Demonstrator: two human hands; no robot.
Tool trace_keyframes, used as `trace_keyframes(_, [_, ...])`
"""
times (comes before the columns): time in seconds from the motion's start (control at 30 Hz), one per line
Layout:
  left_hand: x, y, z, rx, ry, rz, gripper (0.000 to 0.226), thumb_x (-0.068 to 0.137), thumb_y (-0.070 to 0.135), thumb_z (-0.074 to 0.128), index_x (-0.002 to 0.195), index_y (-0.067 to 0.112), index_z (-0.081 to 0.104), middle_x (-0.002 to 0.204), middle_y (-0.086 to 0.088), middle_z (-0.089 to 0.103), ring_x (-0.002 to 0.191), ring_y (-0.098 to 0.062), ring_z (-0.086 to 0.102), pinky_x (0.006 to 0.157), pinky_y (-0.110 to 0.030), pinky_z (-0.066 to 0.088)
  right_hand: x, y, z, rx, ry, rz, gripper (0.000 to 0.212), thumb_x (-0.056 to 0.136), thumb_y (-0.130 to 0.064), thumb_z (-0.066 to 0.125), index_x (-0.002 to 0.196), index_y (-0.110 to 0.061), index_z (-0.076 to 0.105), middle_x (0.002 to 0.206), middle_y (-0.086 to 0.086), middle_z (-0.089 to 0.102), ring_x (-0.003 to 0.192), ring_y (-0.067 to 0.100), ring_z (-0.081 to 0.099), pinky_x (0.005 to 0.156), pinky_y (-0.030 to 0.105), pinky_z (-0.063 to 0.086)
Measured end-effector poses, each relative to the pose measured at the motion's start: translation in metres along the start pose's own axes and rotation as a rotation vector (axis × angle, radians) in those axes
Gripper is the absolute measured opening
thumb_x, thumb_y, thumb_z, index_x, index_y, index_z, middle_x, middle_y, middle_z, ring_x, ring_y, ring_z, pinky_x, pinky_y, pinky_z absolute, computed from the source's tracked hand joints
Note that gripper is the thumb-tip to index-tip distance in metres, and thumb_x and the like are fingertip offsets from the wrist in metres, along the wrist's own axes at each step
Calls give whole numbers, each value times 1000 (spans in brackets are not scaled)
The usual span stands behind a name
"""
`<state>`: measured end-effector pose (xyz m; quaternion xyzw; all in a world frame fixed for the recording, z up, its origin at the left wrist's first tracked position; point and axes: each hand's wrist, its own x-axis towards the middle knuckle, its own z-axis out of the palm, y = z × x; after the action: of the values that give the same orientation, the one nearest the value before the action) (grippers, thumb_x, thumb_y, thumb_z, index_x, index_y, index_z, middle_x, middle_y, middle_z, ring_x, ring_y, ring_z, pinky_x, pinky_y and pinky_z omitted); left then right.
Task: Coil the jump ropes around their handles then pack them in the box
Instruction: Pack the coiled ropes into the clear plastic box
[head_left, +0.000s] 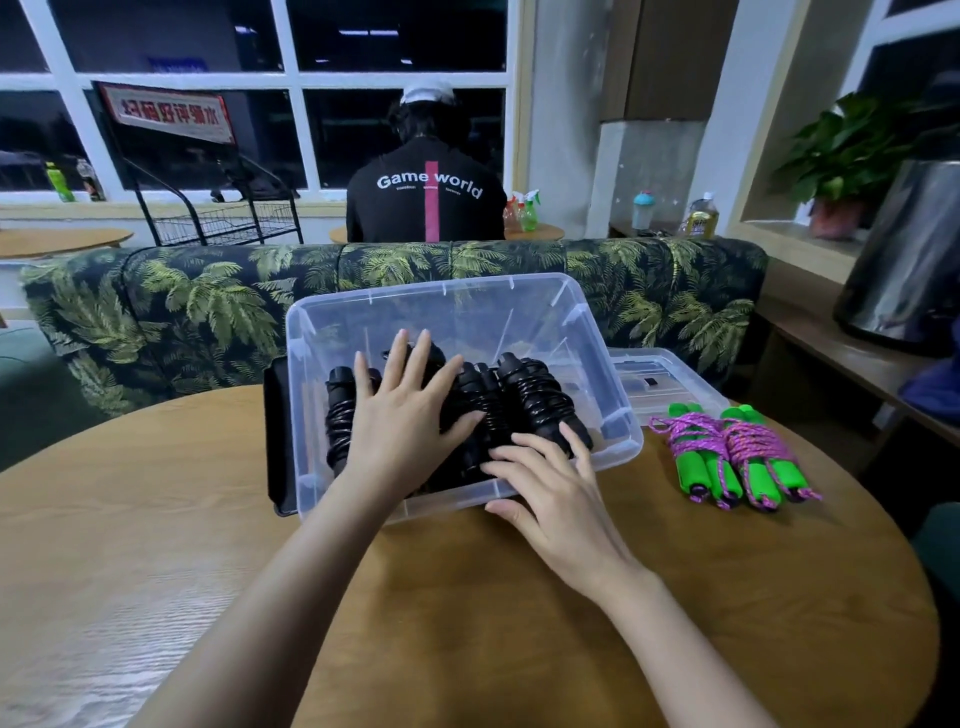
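The black ropes (535, 395) are already coiled and lie side by side in the box (519, 322), which stands on the counter (467, 623). Our left hand (410, 421) lies flat on them, fingers spread and straight, pressing down. Our right hand (556, 493) lies over the near rim with its fingers nearly straight inside and its thumb outside on the wall. It steadies the box and does not clamp it. Two green ropes (743, 457) wait on the counter just right of the box, in front of the lid (670, 379).

We judge these bundles light. The handles (693, 470) are the stiff part and look padded, so they should give a little and not slip. The purple cord (685, 434) looks limp, while the black coils seem springy, which may be why we press them. We would take each green bundle across its middle, round both handles and the windings together, so the loose end cannot unwind. Lifting by the cord alone risks unravelling.
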<state>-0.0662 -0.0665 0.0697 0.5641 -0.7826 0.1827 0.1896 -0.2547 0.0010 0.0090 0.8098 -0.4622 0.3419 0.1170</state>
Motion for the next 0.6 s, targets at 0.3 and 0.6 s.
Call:
trace_keyframes(0.3, [14,-8,5,-39,-38,-59,82,82,78,19,153,38,27,165,-4,13,153,-24,-1,119,-61,-1,-31,80,-26,-206,358,500,41,102,-34,42,137,-15,51,152,10,39,139,28,37,114,47,32])
trace_keyframes(0.6, [12,-9,7,-73,3,-51,79,84,76,29,152,36,32,164,-6,17,153,-25,3,120,-58,4,-63,164,-10,-465,-440,762,75,98,-63,28,157,-20,12,165,8,7,152,25,4,122,47,-7])
